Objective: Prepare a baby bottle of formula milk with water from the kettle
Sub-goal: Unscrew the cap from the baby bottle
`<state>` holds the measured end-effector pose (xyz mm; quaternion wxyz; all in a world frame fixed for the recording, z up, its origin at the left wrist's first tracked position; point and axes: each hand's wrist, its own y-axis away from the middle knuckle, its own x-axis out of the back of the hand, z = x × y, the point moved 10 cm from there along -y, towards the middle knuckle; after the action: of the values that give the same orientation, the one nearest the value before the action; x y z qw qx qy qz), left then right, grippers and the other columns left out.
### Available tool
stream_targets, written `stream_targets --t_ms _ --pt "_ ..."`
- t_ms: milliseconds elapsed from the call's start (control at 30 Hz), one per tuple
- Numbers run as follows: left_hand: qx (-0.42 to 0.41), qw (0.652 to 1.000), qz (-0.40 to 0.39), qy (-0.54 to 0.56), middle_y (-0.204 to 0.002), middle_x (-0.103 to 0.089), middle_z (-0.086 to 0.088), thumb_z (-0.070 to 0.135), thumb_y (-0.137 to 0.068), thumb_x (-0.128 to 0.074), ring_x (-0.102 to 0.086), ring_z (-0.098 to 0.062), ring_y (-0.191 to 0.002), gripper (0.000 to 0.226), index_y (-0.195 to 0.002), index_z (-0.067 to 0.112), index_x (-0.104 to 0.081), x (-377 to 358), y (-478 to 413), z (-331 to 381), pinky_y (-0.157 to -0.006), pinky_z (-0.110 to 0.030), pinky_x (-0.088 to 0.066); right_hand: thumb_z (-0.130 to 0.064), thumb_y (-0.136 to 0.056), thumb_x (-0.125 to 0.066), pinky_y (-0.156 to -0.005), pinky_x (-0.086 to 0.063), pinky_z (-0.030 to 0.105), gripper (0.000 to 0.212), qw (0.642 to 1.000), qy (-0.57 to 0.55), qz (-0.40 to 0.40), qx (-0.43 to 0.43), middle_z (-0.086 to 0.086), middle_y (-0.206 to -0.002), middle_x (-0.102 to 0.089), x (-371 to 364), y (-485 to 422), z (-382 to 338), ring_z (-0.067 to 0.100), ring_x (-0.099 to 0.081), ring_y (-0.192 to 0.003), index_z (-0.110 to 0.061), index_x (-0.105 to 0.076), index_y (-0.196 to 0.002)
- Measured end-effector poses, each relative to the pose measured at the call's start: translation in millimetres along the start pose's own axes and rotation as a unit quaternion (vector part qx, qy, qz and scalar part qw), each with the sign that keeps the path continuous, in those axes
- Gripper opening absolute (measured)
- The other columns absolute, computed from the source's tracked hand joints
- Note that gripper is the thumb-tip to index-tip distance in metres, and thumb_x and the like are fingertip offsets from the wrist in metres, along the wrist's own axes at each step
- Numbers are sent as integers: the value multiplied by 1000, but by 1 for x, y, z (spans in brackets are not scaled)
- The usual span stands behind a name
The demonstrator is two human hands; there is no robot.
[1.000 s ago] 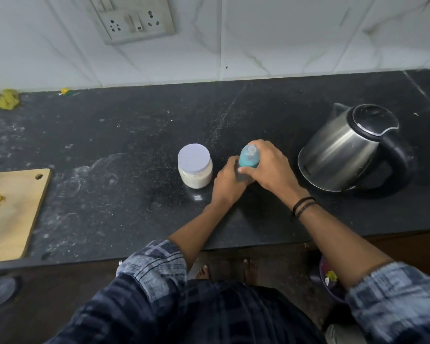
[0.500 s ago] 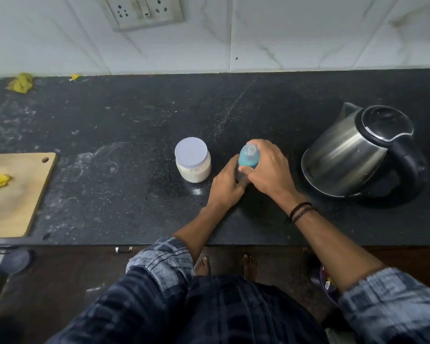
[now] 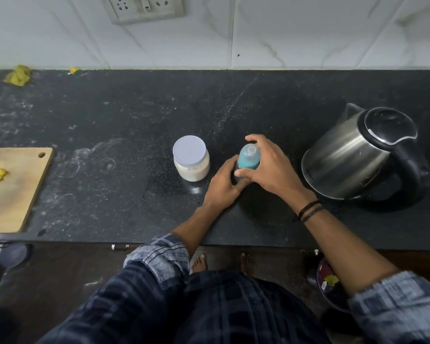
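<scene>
Right hand [image 3: 271, 167] now lower round bottle [image 3: 248, 158], between jar [image 3: 190, 161] and kettle [image 3: 353, 155].

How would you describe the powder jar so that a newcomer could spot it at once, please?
On the black counter, look left of the steel kettle to the teal-topped baby bottle. Just left of that stands a small clear jar of pale powder. Its flat, round, pale lid sets it apart.

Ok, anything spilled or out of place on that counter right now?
White powdery smears streak the black countertop left of the formula jar; yellow scraps lie near the back wall. Nothing is tipped over.
</scene>
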<state>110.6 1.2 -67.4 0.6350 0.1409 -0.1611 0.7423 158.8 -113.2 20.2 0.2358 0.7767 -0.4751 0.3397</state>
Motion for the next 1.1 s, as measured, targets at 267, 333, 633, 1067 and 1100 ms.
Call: stream_targets --t_ms 267,333,633,1067,1100 --pt "-16 1000 -5 -10 -141 -60 11 47 -93 -71 -59 -5 -125 63 -148 30 -45 0 -2 0 -103 -37 -53 -13 -80 -87 -101 -42 32 77 999 -13 22 24 -8 -133 -56 -1 2 -2 10 -47 -124 -27 -47 -145" --pt "-16 1000 -5 -8 -140 -61 12 53 -92 -71 -60 -4 -124 65 -148 30 -46 -1 -1 0 -102 -33 -53 -11 -80 -86 -99 -43 32 83 999 -24 -15 24 -14 -126 -49 -2 0 -2 8 -45 -121 -34 -40 -146" --pt "-21 1000 -3 -18 -142 -59 12 50 -91 -73 -59 -5 -126 65 -147 30 -46 -1 -4 -3 -103 -35 -54 -15 -81 -88 -97 -44 31 73 999 -14 39 35 -9 -132 -56 6 7 -9 16 -51 -121 -23 -49 -142" --pt "-16 1000 -7 -13 -142 -59 14 62 -89 -70 -59 -3 -126 69 -147 33 -46 -1 -3 -3 -104 -34 -53 -13 -78 -89 -105 -51 45 80 1000 -20 10 8 -1 -136 -58 8 4 -6 21 -56 -128 -25 -45 -144" --pt "-15 1000 -7 -14 -142 -60 13 60 -89 -71 -59 -3 -126 69 -147 33 -46 -1 -3 -3 -104 -34 -53 -12 -78 -89 -105 -51 45 82 1000 -25 -1 5 -3 -135 -57 7 3 -6 21 -55 -128 -28 -43 -145"
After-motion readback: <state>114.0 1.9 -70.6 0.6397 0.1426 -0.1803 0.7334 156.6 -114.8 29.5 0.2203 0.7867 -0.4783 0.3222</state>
